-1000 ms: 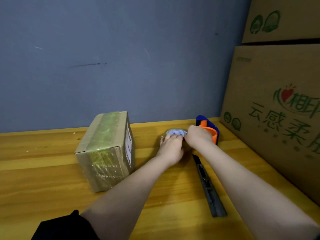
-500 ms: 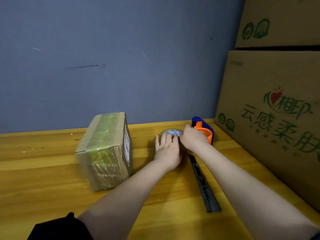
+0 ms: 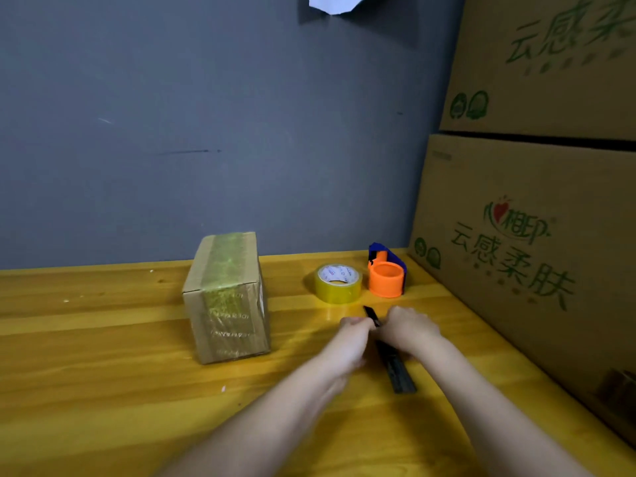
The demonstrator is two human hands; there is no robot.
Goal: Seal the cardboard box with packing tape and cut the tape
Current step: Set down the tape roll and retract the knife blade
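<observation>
A small cardboard box (image 3: 227, 297) stands on the wooden table (image 3: 103, 339), with yellowish tape over its top and front. To its right a roll of yellow packing tape (image 3: 339, 284) lies flat, next to an orange and blue tape dispenser (image 3: 385, 277). A long black cutter (image 3: 395, 370) lies on the table nearer me. My right hand (image 3: 409, 330) is folded over its far part. My left hand (image 3: 351, 335) is curled against the cutter's left side, and the tip pokes out between both hands. The hands are blurred, so the left hand's hold is unclear.
Two large printed cartons (image 3: 523, 253) are stacked along the right side of the table. A grey wall (image 3: 206, 132) runs behind it, with a white scrap of paper (image 3: 330, 3) stuck at the top.
Both hands left the tape roll and dispenser and drew back toward me onto the black cutter. The roll and dispenser now stand uncovered.
</observation>
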